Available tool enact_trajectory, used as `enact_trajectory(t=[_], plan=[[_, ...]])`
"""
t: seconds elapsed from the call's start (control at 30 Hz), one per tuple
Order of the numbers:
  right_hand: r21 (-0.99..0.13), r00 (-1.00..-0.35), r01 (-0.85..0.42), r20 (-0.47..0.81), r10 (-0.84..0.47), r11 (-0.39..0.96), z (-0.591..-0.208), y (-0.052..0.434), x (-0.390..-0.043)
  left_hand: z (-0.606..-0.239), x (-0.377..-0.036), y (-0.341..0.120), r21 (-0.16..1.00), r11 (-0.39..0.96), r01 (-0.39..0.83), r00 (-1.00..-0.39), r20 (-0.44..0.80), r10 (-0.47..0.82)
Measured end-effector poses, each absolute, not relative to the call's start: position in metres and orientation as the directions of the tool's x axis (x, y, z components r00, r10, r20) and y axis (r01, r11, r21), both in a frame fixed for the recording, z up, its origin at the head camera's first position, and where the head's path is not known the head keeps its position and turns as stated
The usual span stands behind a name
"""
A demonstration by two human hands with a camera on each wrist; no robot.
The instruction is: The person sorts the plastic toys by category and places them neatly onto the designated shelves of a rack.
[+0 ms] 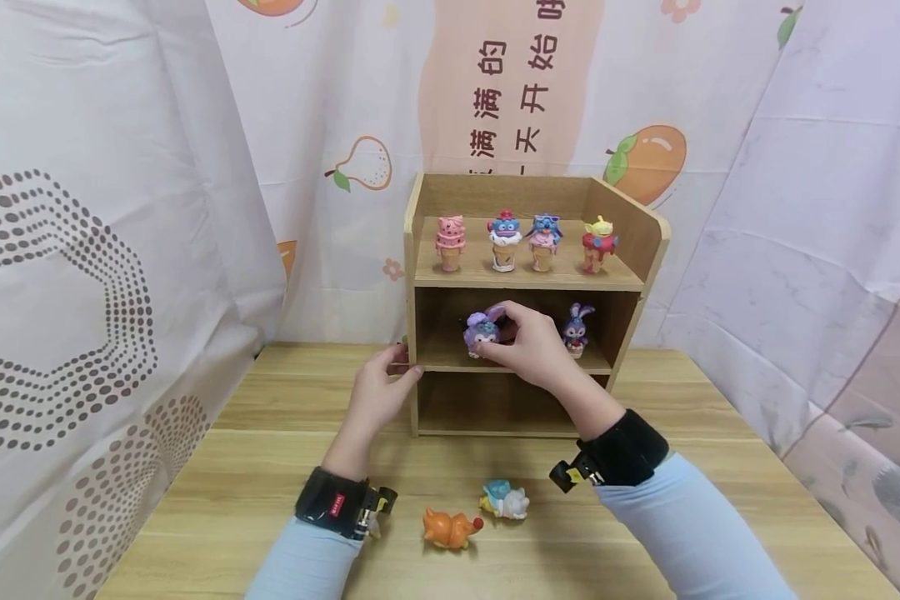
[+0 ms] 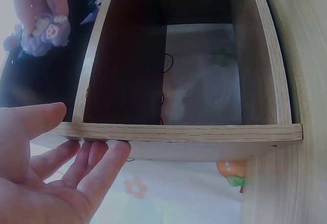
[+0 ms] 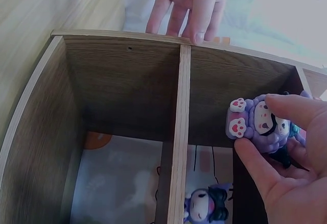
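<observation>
My right hand pinches a purple plush-look figurine between thumb and fingers, at the front of the middle compartment of a small wooden shelf. The figurine has pale paws and a face; part of it is hidden by the hand. At the shelf's left side panel is my left hand, its fingers extended along the outer face and its thumb at the front edge. A purple rabbit figurine stands at the right of the middle compartment. In the right wrist view, a dark-hooded figurine shows inside that compartment.
Ice-cream-cone figurines stand on the top shelf: a pink one, two blue ones and a red-and-yellow one. On the table before the shelf lie an orange figurine and a white-and-blue one. Printed curtains hang behind.
</observation>
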State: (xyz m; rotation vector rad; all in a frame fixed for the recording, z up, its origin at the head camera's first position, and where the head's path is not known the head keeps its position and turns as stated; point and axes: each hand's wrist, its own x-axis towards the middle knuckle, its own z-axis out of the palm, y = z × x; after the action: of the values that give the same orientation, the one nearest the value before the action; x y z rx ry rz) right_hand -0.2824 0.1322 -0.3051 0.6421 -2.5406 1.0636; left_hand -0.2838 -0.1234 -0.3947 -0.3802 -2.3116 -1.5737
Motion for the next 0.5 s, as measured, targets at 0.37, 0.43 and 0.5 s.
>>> enact_trajectory(t=[0.37,0.43,0.5], plan=[[-0.602,-0.883,-0.453,0.404,-0.238,0.658,-0.309,0.109,-0.296,-0.393,-0.282,-0.123,0.826,0.365,0.430,-0.894,0.446,0.044],[-0.600,-0.885,-0.448,0.402,-0.235,0.662,-0.311,0.106,-0.298,-0.393,-0.281,-0.122,0.828,0.364,0.427,-0.895,0.443,0.042],[-0.603,-0.889,-0.441,0.396,-0.230,0.665,-0.312,0.103,-0.300,-0.392,-0.282,-0.122,0.828,0.369,0.422,-0.897,0.440,0.039]])
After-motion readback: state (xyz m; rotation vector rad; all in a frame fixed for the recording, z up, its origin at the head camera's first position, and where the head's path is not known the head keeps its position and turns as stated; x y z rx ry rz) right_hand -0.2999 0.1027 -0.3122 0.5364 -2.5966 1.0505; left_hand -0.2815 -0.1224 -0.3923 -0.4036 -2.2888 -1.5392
